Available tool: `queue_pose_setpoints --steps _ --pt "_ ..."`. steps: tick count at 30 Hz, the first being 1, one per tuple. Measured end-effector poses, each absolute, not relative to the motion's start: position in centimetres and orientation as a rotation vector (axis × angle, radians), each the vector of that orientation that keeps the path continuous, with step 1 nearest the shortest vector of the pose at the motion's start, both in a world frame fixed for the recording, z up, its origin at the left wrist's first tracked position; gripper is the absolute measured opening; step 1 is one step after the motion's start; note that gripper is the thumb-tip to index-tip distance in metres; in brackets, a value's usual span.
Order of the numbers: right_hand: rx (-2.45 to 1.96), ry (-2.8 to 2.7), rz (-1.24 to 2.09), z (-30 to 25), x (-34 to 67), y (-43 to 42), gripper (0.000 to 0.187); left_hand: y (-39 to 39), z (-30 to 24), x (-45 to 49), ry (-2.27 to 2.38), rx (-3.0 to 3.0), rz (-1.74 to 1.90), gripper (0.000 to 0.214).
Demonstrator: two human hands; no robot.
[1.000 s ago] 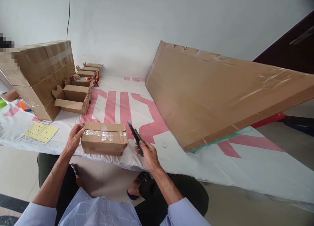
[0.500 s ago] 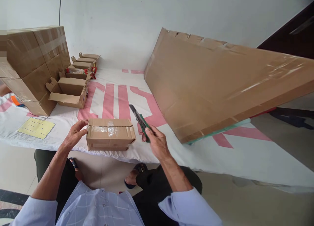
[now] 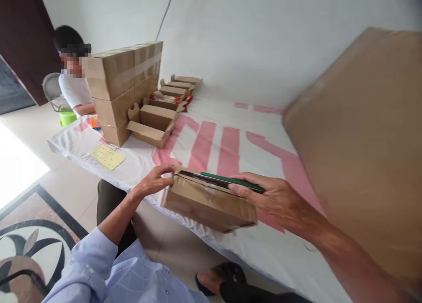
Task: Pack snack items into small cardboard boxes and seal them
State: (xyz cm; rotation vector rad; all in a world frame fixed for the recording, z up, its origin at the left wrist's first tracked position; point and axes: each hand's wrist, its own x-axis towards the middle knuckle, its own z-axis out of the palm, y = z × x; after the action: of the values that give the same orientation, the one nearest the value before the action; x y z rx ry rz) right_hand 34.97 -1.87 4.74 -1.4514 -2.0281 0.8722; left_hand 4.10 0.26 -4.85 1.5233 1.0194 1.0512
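A taped cardboard box (image 3: pixel 207 202) lies at the front edge of the cloth-covered table. My left hand (image 3: pixel 156 180) grips the left end of this box, thumb and fingers at its upper corner. In my right hand (image 3: pixel 263 193) is a green and black utility knife (image 3: pixel 234 180), its blade out and pointing left. The blade lies along the seam on top of the box, over the clear tape, its tip close to my left fingers. Whether it has cut into the tape I cannot tell.
Stacked cardboard boxes (image 3: pixel 115 81) stand at the left, with open boxes (image 3: pixel 153 125) beside them, some holding red packets. A yellow sheet (image 3: pixel 107 156) lies near the front edge. A large cardboard panel (image 3: pixel 369 140) leans at the right. Another person (image 3: pixel 74 83) sits behind the stack.
The knife has come from right of the box onto its top seam. My view has swung left, bringing the other person into sight. My left hand still holds the box end.
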Motion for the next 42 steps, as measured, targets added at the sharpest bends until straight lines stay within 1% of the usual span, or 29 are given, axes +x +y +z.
queue_pose_setpoints --steps 5,11,15,18,22,32,36,42 --pt "-1.529 -2.002 0.864 4.3 35.9 -1.3 0.039 0.0 -4.9 4.3 1.062 1.549 1.025 0.040" --pt "-1.425 -2.072 0.833 6.4 35.7 -1.2 0.036 0.3 -4.7 4.0 1.056 1.561 1.004 0.033" --pt "-1.370 -2.090 0.777 6.7 35.9 -0.8 0.043 0.9 -4.7 3.6 1.016 1.574 1.013 0.034" --pt "-1.316 -2.063 0.826 6.7 35.7 -0.8 0.047 0.9 -4.2 3.6 0.978 1.560 1.020 0.036" --pt "-1.268 -2.080 0.885 6.8 35.2 -0.8 0.042 0.7 -3.3 3.9 0.963 1.521 1.022 0.040" --pt "-1.285 -2.201 0.796 7.0 35.4 -0.3 0.034 0.8 -2.9 4.2 0.989 1.418 1.020 0.039" --pt "-1.314 -2.292 0.692 8.0 34.7 -0.6 0.031 0.9 -2.9 4.2 1.016 1.425 1.031 0.040" --pt "-1.359 -2.510 0.356 9.9 32.9 -0.5 0.025 1.1 -2.4 4.2 1.050 1.499 1.033 0.042"
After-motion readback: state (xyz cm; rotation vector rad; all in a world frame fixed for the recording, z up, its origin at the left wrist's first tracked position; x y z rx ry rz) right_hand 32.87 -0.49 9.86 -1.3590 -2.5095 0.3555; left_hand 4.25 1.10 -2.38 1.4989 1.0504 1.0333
